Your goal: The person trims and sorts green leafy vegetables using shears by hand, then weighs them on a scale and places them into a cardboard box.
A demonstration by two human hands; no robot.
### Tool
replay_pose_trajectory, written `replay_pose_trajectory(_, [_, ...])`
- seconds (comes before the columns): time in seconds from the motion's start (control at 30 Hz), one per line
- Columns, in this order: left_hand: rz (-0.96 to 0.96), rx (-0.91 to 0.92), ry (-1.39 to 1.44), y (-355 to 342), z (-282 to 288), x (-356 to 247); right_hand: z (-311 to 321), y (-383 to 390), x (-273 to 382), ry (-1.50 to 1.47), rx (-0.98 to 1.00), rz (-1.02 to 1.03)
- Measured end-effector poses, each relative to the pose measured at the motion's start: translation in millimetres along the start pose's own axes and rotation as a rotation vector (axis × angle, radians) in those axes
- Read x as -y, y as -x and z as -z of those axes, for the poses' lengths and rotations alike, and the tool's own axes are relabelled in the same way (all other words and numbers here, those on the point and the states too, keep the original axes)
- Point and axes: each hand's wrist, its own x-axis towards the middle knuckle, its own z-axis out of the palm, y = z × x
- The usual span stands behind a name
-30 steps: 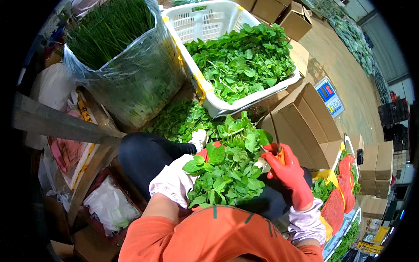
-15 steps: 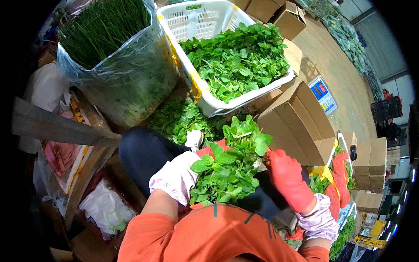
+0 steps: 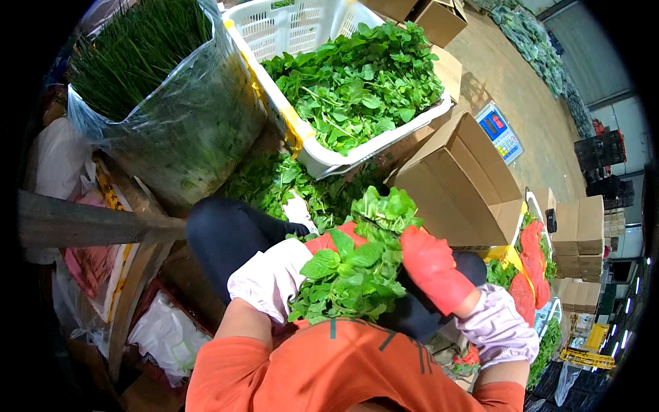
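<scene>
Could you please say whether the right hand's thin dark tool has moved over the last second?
Yes, leftward: the tool overlapped the open cardboard box; now it lies left of it, across the leafy bunch.

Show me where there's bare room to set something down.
Bare floor shows between the scale and the green pile at upper right. Crowded: loose leaves lie between the bag, crate and white shoe; an open box stands near the right hand.
</scene>
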Motion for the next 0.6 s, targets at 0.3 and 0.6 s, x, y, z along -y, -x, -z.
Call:
replay_pose_trajectory(0.3, [0.025, -0.024, -0.005, 19.0, 17.9, -5.8, 5.3, -8.4, -12.1, -0.081, 0.040, 0.065])
replay_pose_trajectory(0.6, [0.095, -0.011, -0.015, 25.5, 20.1, -7.4, -12.4, -34.9, 1.3, -0.228, -0.001, 0.085])
